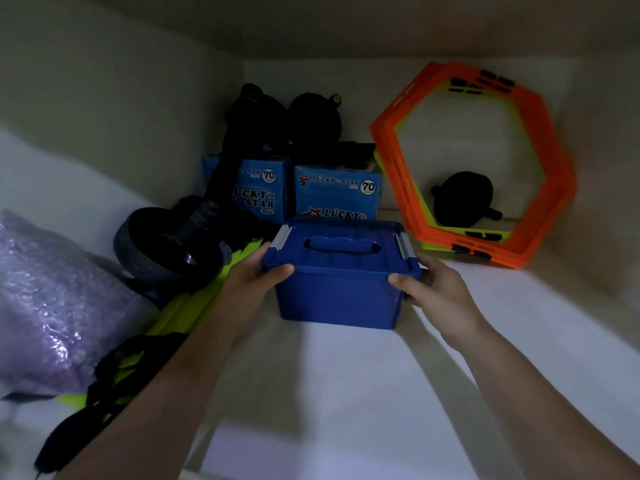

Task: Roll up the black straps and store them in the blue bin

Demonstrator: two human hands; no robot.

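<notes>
2 hands, L & R, grip 1 lidded blue bin.

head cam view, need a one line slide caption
Both hands, left and right, grip the closed blue bin on a cluttered shelf.

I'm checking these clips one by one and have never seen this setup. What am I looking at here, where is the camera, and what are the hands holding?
There is no machine: a person wears a camera on the head, looking forward and down into a shelf. The left hand and right hand grip the two sides of a blue bin with its lid latched shut. Behind it stand two blue Lucky Star boxes; to the right lean orange hexagonal rings. On the left lie a black wheel roller, a purple bubble-wrap bundle and black straps on yellow-green slats.
</notes>
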